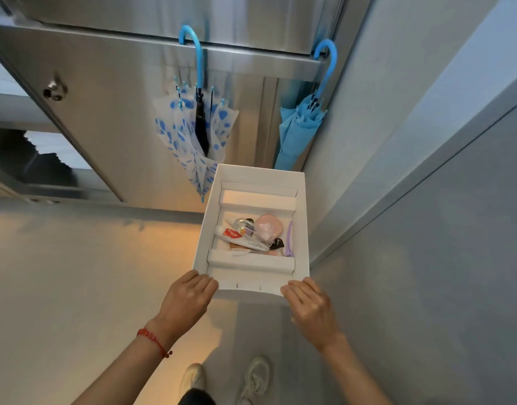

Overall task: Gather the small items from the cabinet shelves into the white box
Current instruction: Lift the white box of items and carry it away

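The person holds the white box (pixel 301 217) in front of the body with both hands, above the floor. The left hand (pixel 187 299) grips the near left corner of the box, at about 7 o'clock of it, with the fingers curled over the rim. The right hand (pixel 310 305) grips the near right corner, at about 5 o'clock, in the same way. On the left wrist there is a red string bracelet (pixel 153 340).

Inside the box, in its middle compartment, lie several small items close together and partly one over another: a white tube with a red label (pixel 231 232) at 9 o'clock, a clear small bottle (pixel 245 226) just beside it, a pink rounded case (pixel 266 228) toward 12 o'clock, a purple hair clip (pixel 289 241) along the right wall at 3 o'clock, and a black clip (pixel 277 243) near it. Other pieces below them I cannot tell clearly.

Behind the box, at 12 o'clock, stands a steel cabinet (pixel 105 118). From its rail hang two umbrellas by blue hooked handles: a clear umbrella with blue spots (pixel 193 135) at 11 o'clock of the box, and a blue umbrella (pixel 298 127) at 1 o'clock. A grey wall (pixel 426 200) is on the right. Below, at 6 o'clock, white sneakers (pixel 256 378) are seen on the floor (pixel 76 273).
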### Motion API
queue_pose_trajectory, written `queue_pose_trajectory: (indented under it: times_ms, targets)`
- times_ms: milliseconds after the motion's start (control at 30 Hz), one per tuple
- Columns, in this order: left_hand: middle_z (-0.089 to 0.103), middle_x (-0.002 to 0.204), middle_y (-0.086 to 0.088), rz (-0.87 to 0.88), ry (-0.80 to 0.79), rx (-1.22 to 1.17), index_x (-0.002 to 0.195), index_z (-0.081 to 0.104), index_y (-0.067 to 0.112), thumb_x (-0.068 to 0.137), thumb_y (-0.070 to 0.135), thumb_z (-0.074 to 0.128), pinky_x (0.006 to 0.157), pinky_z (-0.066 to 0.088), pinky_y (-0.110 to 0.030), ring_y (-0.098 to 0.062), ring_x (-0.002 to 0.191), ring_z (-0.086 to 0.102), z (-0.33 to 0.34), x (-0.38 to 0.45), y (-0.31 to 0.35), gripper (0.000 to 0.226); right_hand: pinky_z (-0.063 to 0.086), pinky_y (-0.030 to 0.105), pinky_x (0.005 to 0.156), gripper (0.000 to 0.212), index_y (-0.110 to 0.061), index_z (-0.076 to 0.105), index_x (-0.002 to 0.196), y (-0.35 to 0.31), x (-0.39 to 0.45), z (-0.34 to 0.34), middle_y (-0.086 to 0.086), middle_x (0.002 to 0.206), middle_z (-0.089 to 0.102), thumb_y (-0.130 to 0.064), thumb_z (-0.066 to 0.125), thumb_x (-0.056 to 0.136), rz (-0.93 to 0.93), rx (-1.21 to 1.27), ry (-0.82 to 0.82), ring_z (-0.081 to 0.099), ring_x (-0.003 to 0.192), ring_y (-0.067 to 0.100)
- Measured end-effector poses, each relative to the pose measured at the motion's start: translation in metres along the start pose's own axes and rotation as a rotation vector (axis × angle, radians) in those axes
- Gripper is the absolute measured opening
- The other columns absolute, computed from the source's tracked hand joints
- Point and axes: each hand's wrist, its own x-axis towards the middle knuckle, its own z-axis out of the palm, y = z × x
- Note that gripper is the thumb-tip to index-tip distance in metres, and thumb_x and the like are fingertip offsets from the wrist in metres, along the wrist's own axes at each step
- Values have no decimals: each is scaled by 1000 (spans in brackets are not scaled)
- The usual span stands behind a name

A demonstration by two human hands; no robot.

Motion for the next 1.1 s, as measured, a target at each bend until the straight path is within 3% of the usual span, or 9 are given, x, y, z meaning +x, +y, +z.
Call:
queue_pose_trajectory:
  times_ms: [167, 300, 500, 700, 867, 1000, 1100]
  targets:
    - [59, 57, -6, -8, -15, 11, 57, 64, 8, 70, -13, 29, 55, 49, -26, -20, 48, 56, 17, 2, 2, 43, 47, 29, 77, 60, -5, 72, 71, 10, -5, 17, 5, 69, 67, 4, 17, 93, -5, 24, -19, 68, 71, 19]
    - [62, 60, -8, 9, -21, 2, 60, 66, 7, 83, -13, 20, 56, 52, -24, -21, 51, 60, 36, 2, -3, 55, 48, 29, 75, 63, -4, 72, 70, 15, -8, 32, 6, 68, 67, 1, 15, 97, 2, 49, -9, 69, 71, 19]
    - [64, 62, -9, 6, -71, -33, 61, 67, 6, 72, -13, 32, 56, 52, -25, -22, 52, 60, 61, 2, -12, 41, 44, 29, 76, 64, -2, 72, 69, 21, -10, 57, 8, 68, 67, -1, 14, 98, -2, 59, -22, 69, 70, 19]
    - [67, 65, -10, 19, -80, -63, 63, 69, 5, 74, -11, 37, 58, 54, -24, -22, 55, 63, 89, -3, -22, 37, 45, 29, 81, 61, -3, 73, 72, 25, -16, 87, 7, 70, 69, 1, 18, 98, -6, 49, -47, 70, 73, 19]
    - [67, 65, -10, 28, -66, -73, 64, 70, 5, 92, -8, 21, 59, 54, -24, -21, 56, 64, 115, -5, -31, 57, 45, 31, 82, 58, -3, 74, 74, 30, -24, 116, 8, 73, 71, 2, 21, 98, -6, 52, -45, 71, 76, 19]
    - [67, 65, -11, 31, -63, -98, 64, 70, 4, 93, -9, 19, 59, 54, -25, -21, 57, 65, 138, -8, -36, 59, 45, 31, 82, 57, -2, 74, 75, 33, -34, 140, 9, 75, 71, 2, 22, 98, -9, 49, -43, 71, 76, 20]
    - [69, 69, -11, 36, -73, -96, 66, 71, 5, 81, -13, 31, 62, 53, -25, -21, 60, 66, 159, -11, -40, 47, 46, 31, 82, 56, -2, 74, 75, 37, -41, 159, 9, 76, 72, 2, 23, 98, -9, 40, -53, 71, 77, 19]
